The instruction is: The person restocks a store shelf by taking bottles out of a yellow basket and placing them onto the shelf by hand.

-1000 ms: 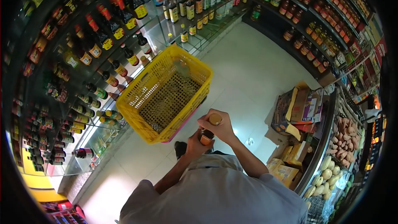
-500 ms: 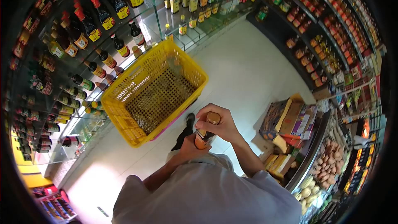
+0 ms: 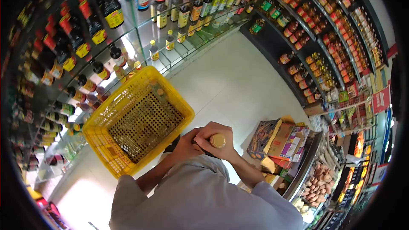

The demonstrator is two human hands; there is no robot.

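Note:
A bottle with a gold cap is held upright in front of my body, its cap facing up toward me. My right hand wraps around it just below the cap. Against it, my left hand is closed low on the bottle, whose body is mostly hidden by my hands. Just beyond my left hand stands a yellow plastic basket with perforated sides and floor. A greenish shape, hard to make out, shows at its far end.
Glass shelves with dark sauce bottles line the left side. Jars fill a dark shelf at the far right. Cardboard boxes stand to my right, beside a stand with brown root vegetables. Pale tile floor lies ahead.
My view has shifted, and the basket appears lower and further left. The bottle has turned more end-on, so its label is out of sight. My left hand has moved up beside my right.

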